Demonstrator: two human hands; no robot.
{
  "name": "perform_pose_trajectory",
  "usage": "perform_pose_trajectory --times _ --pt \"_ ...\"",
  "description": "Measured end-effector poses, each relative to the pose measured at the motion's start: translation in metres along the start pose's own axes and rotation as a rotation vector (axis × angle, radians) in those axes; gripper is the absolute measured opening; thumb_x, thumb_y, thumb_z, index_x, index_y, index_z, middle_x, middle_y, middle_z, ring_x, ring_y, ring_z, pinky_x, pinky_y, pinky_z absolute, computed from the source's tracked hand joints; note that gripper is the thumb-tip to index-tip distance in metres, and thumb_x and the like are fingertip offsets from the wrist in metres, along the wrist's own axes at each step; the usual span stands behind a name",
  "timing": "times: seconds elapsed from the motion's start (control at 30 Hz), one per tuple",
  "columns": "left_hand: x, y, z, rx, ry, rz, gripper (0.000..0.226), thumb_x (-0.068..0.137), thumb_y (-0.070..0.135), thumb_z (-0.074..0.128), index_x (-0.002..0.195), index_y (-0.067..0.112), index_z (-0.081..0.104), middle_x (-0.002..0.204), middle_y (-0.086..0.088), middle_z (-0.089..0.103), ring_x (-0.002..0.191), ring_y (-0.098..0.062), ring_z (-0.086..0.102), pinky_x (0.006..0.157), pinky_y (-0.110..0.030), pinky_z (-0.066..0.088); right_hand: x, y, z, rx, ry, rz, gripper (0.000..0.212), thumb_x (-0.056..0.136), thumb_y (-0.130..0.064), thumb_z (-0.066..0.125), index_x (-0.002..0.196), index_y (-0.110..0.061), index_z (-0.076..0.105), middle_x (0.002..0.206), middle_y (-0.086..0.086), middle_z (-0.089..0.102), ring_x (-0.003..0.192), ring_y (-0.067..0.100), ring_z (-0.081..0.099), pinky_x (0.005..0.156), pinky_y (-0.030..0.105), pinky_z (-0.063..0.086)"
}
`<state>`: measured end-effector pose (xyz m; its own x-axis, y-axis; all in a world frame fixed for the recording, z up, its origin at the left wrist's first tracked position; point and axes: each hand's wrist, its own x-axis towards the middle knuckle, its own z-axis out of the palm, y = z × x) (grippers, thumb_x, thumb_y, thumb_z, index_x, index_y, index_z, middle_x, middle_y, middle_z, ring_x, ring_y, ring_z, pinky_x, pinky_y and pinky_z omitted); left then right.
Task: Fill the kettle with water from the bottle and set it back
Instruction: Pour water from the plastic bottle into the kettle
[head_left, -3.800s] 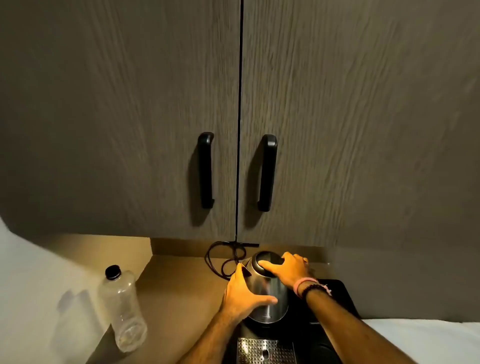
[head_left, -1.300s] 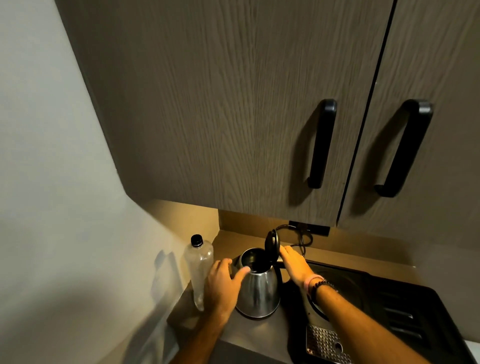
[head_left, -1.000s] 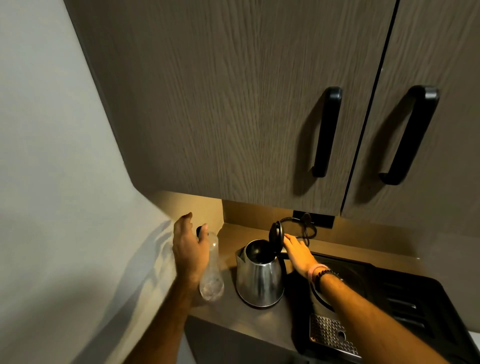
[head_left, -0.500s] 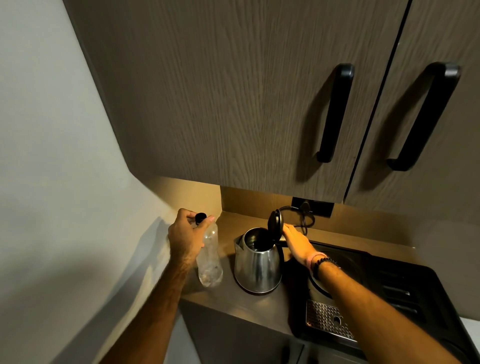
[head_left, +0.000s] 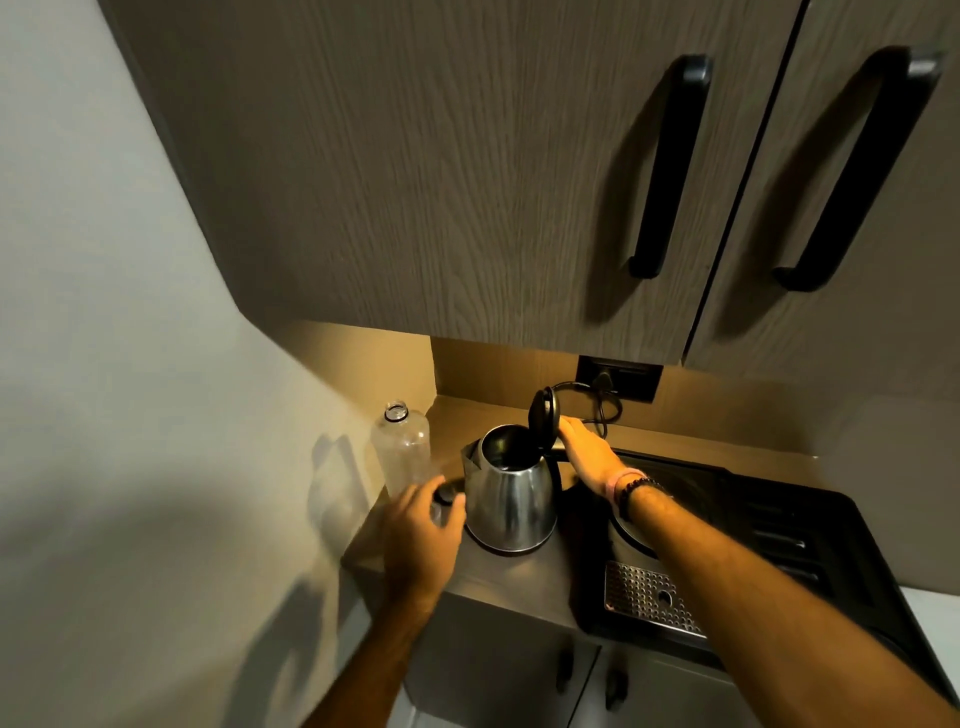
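A steel kettle (head_left: 511, 499) stands on the grey counter with its black lid (head_left: 543, 421) flipped up. My right hand (head_left: 584, 454) rests on the kettle's handle behind the lid. A clear plastic bottle (head_left: 402, 449) stands upright to the left of the kettle, against the wall, with its neck uncapped. My left hand (head_left: 423, 540) is low on the counter in front of the bottle, fingers pinched on the small black cap (head_left: 444, 496).
A black tray (head_left: 779, 530) with a perforated metal drip grate (head_left: 649, 597) and the round kettle base lies right of the kettle. A power cord (head_left: 597, 400) runs to a wall socket behind. Cabinet doors with black handles (head_left: 670, 166) hang close overhead.
My left hand gripped the bottle's cap half a second ago; now the cap is off the bottle and in that hand, lowered toward the counter. The right hand stays on the kettle.
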<state>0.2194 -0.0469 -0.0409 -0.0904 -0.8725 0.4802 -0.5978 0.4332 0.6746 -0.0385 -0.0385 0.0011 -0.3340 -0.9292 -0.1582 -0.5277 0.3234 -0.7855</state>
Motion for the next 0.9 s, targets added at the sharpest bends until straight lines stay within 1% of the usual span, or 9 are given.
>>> perform_pose_trajectory --times 0.1,0.2,0.4,0.53,0.6,0.67,0.73,0.8,0.9 --pt "-0.030 -0.018 0.023 0.031 -0.237 -0.248 0.029 0.087 0.033 0.075 0.109 0.016 0.073 0.103 -0.009 0.069 0.102 -0.030 0.059 0.078 -0.038 0.051 0.002 0.001 0.000 -0.037 -0.007 0.014 0.061 0.100 -0.060 0.025 0.148 -0.027 0.042 0.153 0.004 0.047 0.136 0.029 0.046 0.115 0.050 0.034" --pt "-0.046 -0.035 0.039 0.059 -0.277 -0.303 0.022 0.084 0.033 0.078 0.098 0.016 0.075 0.100 -0.008 0.062 0.103 -0.031 0.052 0.075 -0.036 0.045 0.003 0.001 0.000 -0.053 -0.001 0.016 0.060 0.100 -0.061 0.024 0.147 -0.028 0.043 0.152 0.004 0.047 0.136 0.029 0.045 0.115 0.053 0.034" --pt "-0.049 -0.055 0.058 0.101 -0.320 -0.382 0.039 0.078 0.030 0.083 0.107 0.005 0.074 0.121 -0.018 0.059 0.115 -0.036 0.050 0.091 -0.048 0.048 0.007 0.004 0.001 -0.118 0.001 -0.039 0.056 0.103 -0.054 0.023 0.147 -0.025 0.043 0.155 0.005 0.043 0.138 0.029 0.044 0.116 0.051 0.033" --pt "-0.043 -0.055 0.046 0.017 -0.064 -0.408 0.058 0.068 0.032 0.090 0.112 0.006 0.064 0.113 -0.019 0.060 0.100 -0.038 0.060 0.070 -0.031 0.048 0.008 0.009 0.004 -0.239 0.015 -0.089 0.049 0.106 -0.042 0.027 0.149 -0.022 0.039 0.155 0.010 0.041 0.136 0.037 0.043 0.114 0.053 0.036" --pt "-0.023 -0.053 0.038 0.031 0.122 -0.394 0.080 0.058 0.041 0.094 0.118 0.008 0.054 0.113 -0.021 0.059 0.101 -0.039 0.058 0.078 -0.038 0.049 0.011 0.011 0.007 -0.302 0.037 -0.103 0.049 0.105 -0.042 0.027 0.149 -0.024 0.037 0.154 0.008 0.042 0.137 0.040 0.041 0.112 0.056 0.036" --pt "0.008 -0.050 0.031 0.020 0.163 -0.441 0.105 0.053 0.051 0.094 0.135 0.011 0.042 0.130 -0.021 0.051 0.117 -0.041 0.053 0.094 -0.058 0.048 0.015 0.013 0.007 -0.328 0.057 -0.064 0.055 0.103 -0.050 0.024 0.153 -0.028 0.030 0.159 0.006 0.036 0.143 0.044 0.030 0.114 0.062 0.030" --pt "0.034 -0.045 0.026 -0.065 0.102 -0.467 0.119 0.051 0.049 0.096 0.145 0.014 0.034 0.141 -0.018 0.047 0.126 -0.038 0.050 0.099 -0.059 0.048 0.018 0.017 0.009 -0.368 0.053 -0.013 0.063 0.101 -0.055 0.024 0.158 -0.031 0.015 0.167 0.008 0.018 0.151 0.045 0.009 0.118 0.069 0.015" --pt "0.047 -0.040 0.026 -0.119 0.029 -0.448 0.113 0.054 0.044 0.096 0.145 0.013 0.036 0.140 -0.017 0.052 0.125 -0.038 0.054 0.099 -0.055 0.050 0.015 0.020 0.012 -0.311 0.083 0.051 0.069 0.097 -0.062 0.021 0.159 -0.034 0.008 0.169 0.012 0.005 0.154 0.042 -0.007 0.118 0.068 0.002" --pt "0.058 -0.042 0.022 -0.105 -0.008 -0.488 0.093 0.063 0.041 0.092 0.137 0.009 0.046 0.129 -0.020 0.062 0.116 -0.043 0.060 0.095 -0.054 0.053 0.014 0.017 0.017 -0.295 0.142 0.097 0.071 0.094 -0.065 0.020 0.158 -0.038 0.003 0.168 0.018 -0.004 0.153 0.040 -0.016 0.119 0.066 -0.003"
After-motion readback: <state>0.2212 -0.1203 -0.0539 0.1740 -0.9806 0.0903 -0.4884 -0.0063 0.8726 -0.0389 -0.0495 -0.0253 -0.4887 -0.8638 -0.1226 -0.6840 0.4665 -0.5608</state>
